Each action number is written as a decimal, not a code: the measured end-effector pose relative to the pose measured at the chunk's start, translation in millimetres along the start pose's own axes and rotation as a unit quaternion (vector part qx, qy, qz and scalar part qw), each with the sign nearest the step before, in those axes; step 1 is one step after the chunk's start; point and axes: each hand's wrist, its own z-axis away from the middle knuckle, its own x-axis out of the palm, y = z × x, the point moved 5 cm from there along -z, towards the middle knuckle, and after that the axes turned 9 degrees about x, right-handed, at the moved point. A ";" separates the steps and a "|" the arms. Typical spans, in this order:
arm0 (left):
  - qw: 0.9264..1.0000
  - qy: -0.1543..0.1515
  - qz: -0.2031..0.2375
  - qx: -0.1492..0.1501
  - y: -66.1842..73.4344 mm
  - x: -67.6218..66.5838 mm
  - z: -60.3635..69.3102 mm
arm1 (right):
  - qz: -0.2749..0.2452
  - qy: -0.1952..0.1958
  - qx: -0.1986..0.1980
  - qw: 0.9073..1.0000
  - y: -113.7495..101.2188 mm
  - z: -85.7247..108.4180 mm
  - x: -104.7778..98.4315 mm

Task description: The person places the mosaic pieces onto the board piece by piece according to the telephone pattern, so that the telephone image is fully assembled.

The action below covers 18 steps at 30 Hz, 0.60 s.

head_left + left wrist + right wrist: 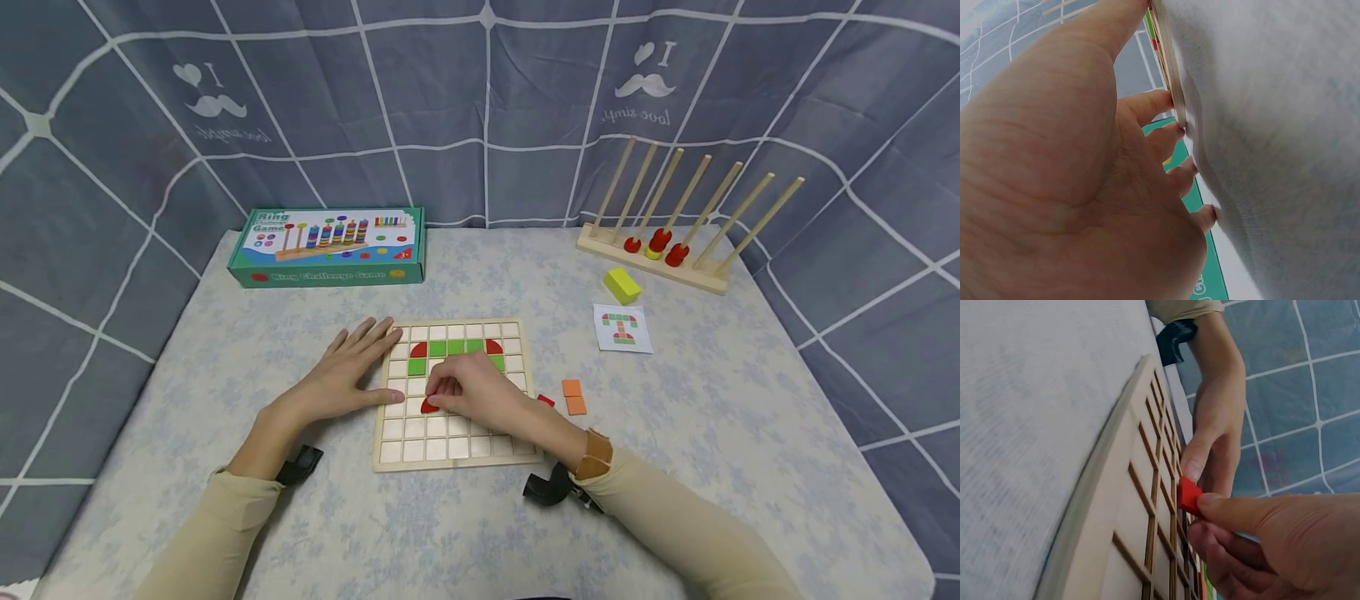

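Right hand: pinching a red piece between thumb and fingers, near the middle of the frame.
Red piece: sitting at that hand's fingertips, on the left-middle part of the board.
Left hand: spreading its fingers wide, touching the board's left edge.
Green tiles: lying in the board's upper squares.
Orange tiles: lying right of the board.

Plain beige coloured the left sleeve, between seven and eight o'clock, and the right sleeve, between four and five. Each wrist wore a black gadget; a brown band circled the right wrist.
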 end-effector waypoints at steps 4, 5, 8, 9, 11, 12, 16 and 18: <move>1.000 -0.001 0.000 0.002 0.2 0.2 -0.7 | 0.040 0.002 -0.020 0.999 -0.1 3.2 -1.1; 1.000 -0.001 0.000 0.001 0.1 0.2 -0.5 | 0.045 0.002 -0.023 0.999 0.2 3.9 -1.5; 1.000 -0.001 -0.002 0.000 -0.1 0.1 0.0 | 0.068 0.005 -0.029 0.997 0.7 6.0 -2.3; 1.000 -0.001 -0.003 0.000 -0.1 -0.1 0.2 | 0.080 0.008 -0.031 0.996 0.7 6.6 -2.3; 1.000 0.002 -0.003 0.004 0.5 -0.8 0.2 | 0.105 0.014 -0.035 0.994 0.7 7.9 -2.0; 1.000 0.002 -0.004 0.005 0.7 -0.9 0.1 | 0.118 0.017 -0.036 0.992 0.8 8.6 -1.8; 1.000 0.002 -0.003 0.008 1.6 -1.0 -0.5 | 0.128 0.025 -0.032 0.991 3.8 12.2 -5.3; 1.000 -0.001 -0.004 0.004 1.5 -0.6 -0.8 | 0.110 0.025 -0.027 0.993 6.8 15.0 -11.3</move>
